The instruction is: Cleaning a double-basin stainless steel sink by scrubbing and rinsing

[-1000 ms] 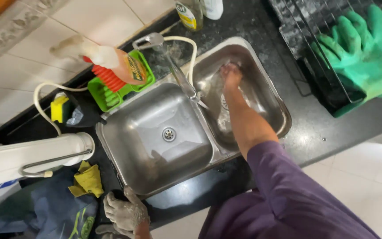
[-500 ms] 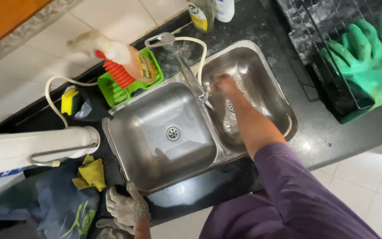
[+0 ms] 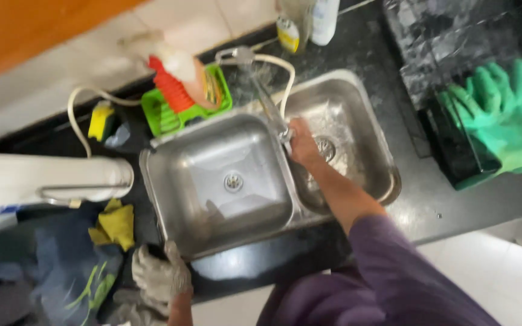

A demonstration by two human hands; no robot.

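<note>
The slim, shiny steel tap spout (image 3: 268,105), angled over the divider of the double steel sink (image 3: 212,181), is gripped at its end by the bare right hand (image 3: 302,142), while the gloved left hand (image 3: 159,274) is spread flat on the black worktop (image 3: 249,265).

Right hand (image 3: 302,140) bare, stretched forward on a straight forearm, fingers curled shut. Left hand (image 3: 159,274) gloved in grey, drawn close, fingers bent downward.

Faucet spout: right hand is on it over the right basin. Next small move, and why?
Probably swing the faucet spout toward the left basin. The right hand grips its tip above the wet right basin; the left basin looks dry. The left hand rests on the counter edge.
</note>
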